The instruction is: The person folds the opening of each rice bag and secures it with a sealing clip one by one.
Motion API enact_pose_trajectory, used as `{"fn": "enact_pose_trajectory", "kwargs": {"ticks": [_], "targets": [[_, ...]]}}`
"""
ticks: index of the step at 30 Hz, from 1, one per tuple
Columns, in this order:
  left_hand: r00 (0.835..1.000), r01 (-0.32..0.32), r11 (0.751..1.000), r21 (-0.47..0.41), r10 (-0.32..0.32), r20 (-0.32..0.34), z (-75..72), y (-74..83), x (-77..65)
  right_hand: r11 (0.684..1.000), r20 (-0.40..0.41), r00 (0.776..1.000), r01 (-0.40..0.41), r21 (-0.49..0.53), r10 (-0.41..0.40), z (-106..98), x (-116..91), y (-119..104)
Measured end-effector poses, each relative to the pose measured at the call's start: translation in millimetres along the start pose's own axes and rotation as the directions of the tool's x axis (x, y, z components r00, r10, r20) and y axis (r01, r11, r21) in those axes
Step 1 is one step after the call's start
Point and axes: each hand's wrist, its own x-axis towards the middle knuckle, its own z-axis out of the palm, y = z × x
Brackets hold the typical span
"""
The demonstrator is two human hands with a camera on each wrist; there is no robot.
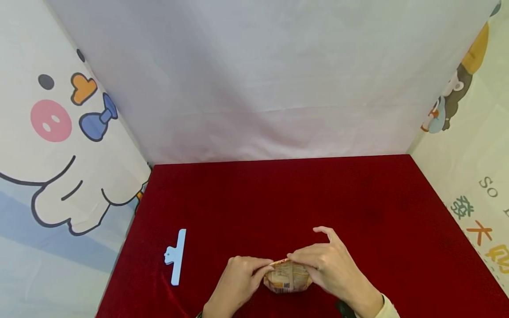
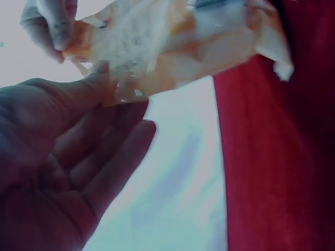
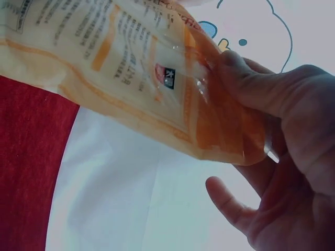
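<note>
Both hands hold an orange and cream printed plastic food bag (image 1: 287,277) by its upper edge, low in the middle of the head view. My left hand (image 1: 241,279) pinches the bag's left top corner between thumb and fingers. At the other corner my right hand (image 1: 332,265) pinches the plastic, with one finger raised away from it. Small print and a dark label show on the bag (image 3: 120,68) in the right wrist view. A light blue sealing clip (image 1: 177,257) with a long straight bar lies on the table, left of the hands.
A dark red cloth (image 1: 278,198) covers the table. Pale fabric walls (image 1: 254,79) stand at the back and both sides, the side ones printed with cartoon figures. Near the right wrist is a small black object (image 1: 345,309).
</note>
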Motion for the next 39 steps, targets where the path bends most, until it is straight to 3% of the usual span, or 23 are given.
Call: {"fn": "enact_pose_trajectory", "kwargs": {"ticks": [3,8,12,16,22,24,27,29,32,35,39], "targets": [[1.000,0.016,1.000,-0.001,-0.016,-0.025,1.7,-1.3,-1.5,1.000,0.017,1.000,-0.017,0.002,0.017,-1,0,0],[0.994,-0.022,0.999,0.048,0.027,-0.102,5.6,-0.8,-2.4,0.994,0.075,0.992,-0.104,-0.029,0.106,-4,1,-3],[0.991,-0.027,0.998,0.048,0.033,-0.128,5.5,-0.6,-0.6,0.986,0.125,0.979,-0.157,-0.054,0.163,-6,4,-5],[0.989,-0.033,0.999,0.019,0.035,-0.141,6.1,-3.4,-0.6,0.992,0.112,0.987,-0.106,-0.064,0.113,-6,4,2],[0.968,-0.116,0.993,0.014,0.116,-0.222,12.5,-8.9,-3.3,0.993,0.019,0.999,-0.044,-0.112,0.046,-6,-2,13],[0.971,-0.087,0.996,-0.018,0.081,-0.227,13.9,-9.0,-3.6,0.992,0.016,0.999,-0.036,-0.123,0.039,-6,-3,13],[0.984,-0.009,0.998,-0.063,-0.003,-0.179,14.6,-6.1,-2.8,0.992,0.008,0.999,-0.029,-0.122,0.031,-6,-5,12],[0.987,0.000,0.998,-0.059,-0.009,-0.159,16.4,-3.0,-0.3,0.993,-0.003,1.000,-0.021,-0.112,0.021,-7,-6,11],[0.982,-0.085,0.996,-0.034,0.078,-0.174,23.2,1.4,6.7,0.996,-0.011,1.000,-0.013,-0.084,0.012,-9,-6,10],[0.959,-0.197,0.980,0.006,0.194,-0.209,28.8,3.1,14.2,0.997,0.005,1.000,-0.017,-0.078,0.018,-10,-4,7],[0.932,-0.274,0.958,0.082,0.286,-0.224,26.7,1.4,19.3,0.992,0.059,0.996,-0.060,-0.109,0.067,-9,3,-1]]}}
